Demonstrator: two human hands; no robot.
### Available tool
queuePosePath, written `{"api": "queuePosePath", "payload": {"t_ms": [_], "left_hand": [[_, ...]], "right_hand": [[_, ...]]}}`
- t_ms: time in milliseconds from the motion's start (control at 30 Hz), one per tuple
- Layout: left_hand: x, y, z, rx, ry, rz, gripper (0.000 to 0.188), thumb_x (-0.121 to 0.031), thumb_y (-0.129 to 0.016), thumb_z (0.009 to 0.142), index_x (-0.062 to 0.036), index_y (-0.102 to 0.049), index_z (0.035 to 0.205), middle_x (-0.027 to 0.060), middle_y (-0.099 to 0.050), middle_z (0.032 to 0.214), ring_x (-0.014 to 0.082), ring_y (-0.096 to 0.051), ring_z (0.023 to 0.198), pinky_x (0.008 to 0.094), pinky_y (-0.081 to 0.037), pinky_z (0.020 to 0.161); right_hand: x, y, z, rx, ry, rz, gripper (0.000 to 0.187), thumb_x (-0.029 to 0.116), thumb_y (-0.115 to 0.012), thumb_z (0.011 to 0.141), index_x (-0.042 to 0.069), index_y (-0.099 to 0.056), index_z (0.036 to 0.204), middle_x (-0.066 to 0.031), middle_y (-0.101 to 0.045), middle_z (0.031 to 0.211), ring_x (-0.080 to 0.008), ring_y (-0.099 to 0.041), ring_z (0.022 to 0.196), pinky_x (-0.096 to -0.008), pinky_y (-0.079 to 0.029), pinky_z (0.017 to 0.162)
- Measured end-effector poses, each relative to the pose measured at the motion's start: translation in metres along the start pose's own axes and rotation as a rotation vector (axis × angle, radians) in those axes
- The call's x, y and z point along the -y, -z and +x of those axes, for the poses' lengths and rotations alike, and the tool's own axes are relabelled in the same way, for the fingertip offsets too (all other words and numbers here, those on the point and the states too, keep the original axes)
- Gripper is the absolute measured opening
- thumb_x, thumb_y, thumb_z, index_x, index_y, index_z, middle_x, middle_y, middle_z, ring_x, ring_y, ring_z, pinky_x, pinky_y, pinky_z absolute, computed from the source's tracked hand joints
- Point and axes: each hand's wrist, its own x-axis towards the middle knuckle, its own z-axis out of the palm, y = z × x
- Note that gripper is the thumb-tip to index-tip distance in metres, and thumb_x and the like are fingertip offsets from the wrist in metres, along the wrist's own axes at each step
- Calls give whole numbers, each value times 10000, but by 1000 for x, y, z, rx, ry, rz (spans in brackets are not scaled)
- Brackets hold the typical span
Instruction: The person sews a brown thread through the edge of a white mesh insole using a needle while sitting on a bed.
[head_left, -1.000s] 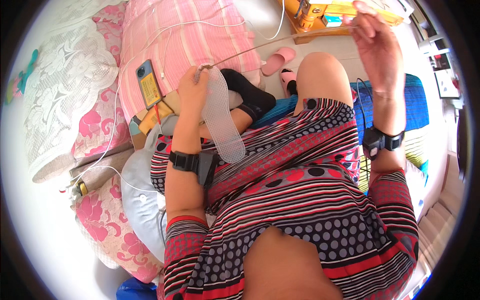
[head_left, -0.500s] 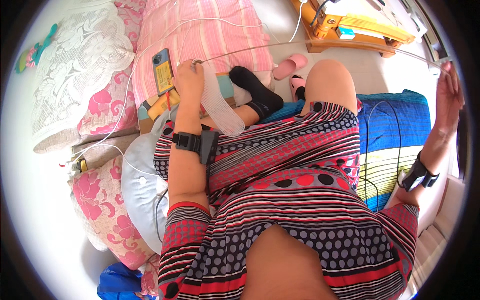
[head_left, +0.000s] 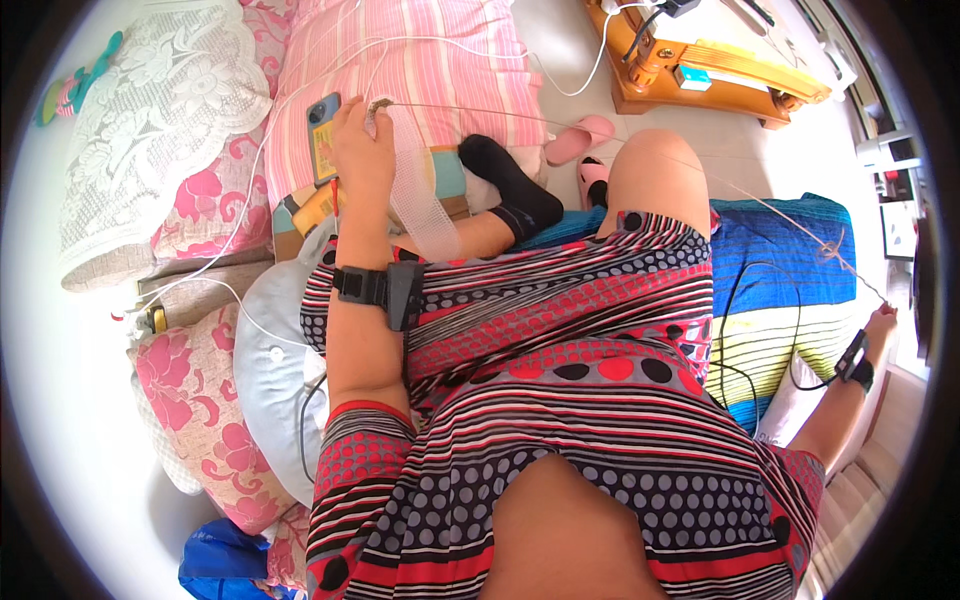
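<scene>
Nearest is the patterned dress (head_left: 560,340), red, black and grey in stripes and dots, spread across the person's lap. A pale grey cushion (head_left: 280,390) sits beside the left elbow, and a black strapped device (head_left: 388,290) is worn on the left forearm (a similar one is on the right).

Farther out, the white mesh sole (head_left: 420,190) hangs down from the left hand (head_left: 365,150), its lower end just by the edge of the dress. That hand has its fingers bent and gripping the sole's upper end, where a small brown patch of stitching (head_left: 378,106) shows. A thin brown thread (head_left: 470,109) runs from there across the raised knee, slack and loosely tangled farther along, to the right hand (head_left: 880,325). The right hand is stretched far out to the side with its fingers drawn together on the thread (it is small near the rim, so each finger's place is hard to tell). Beneath that stretch lies a blue and yellow striped cloth (head_left: 780,240).

A phone (head_left: 320,140) lies back up, just left of the left hand, on the pink striped bedding (head_left: 430,75). Past the foot in its black sock (head_left: 512,182) are pink slippers (head_left: 575,142), then a wooden table (head_left: 730,68).
</scene>
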Motion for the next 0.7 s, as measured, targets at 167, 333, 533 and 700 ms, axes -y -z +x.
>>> {"api": "queuePosePath", "payload": {"t_ms": [167,333,533,700], "left_hand": [[-45,24,1,110,-71,-522,208,-164,-562,880,-33,-613,1033,86,-603,1022,169,-554,935,291,-417,827],[-87,41,-14,187,-154,-808,155,-65,-556,856,21,-609,974,120,-607,949,225,-574,898,311,-422,843],[-91,50,-20,227,-222,-880,124,-59,-577,843,12,-611,940,117,-607,932,225,-563,913,316,-418,841],[-75,44,-16,135,-106,-812,115,-58,-586,843,10,-607,934,99,-598,910,201,-548,896,298,-423,810]], "right_hand": [[-27,-132,-212,567,94,-122,345,183,-473,939,19,-535,1237,-17,-527,823,-107,-506,797,-224,-440,809],[11,-276,-532,1479,377,-372,308,243,-524,900,31,-585,1115,-91,-614,1065,-141,-574,942,-300,-449,857],[8,-361,-687,1577,730,-137,260,190,-686,774,27,-611,962,-101,-550,753,-252,-567,685,-333,-459,609],[-9,-370,-694,1443,892,-120,175,179,-629,809,15,-589,762,-116,-564,721,-305,-557,685,-377,-449,587]]}}
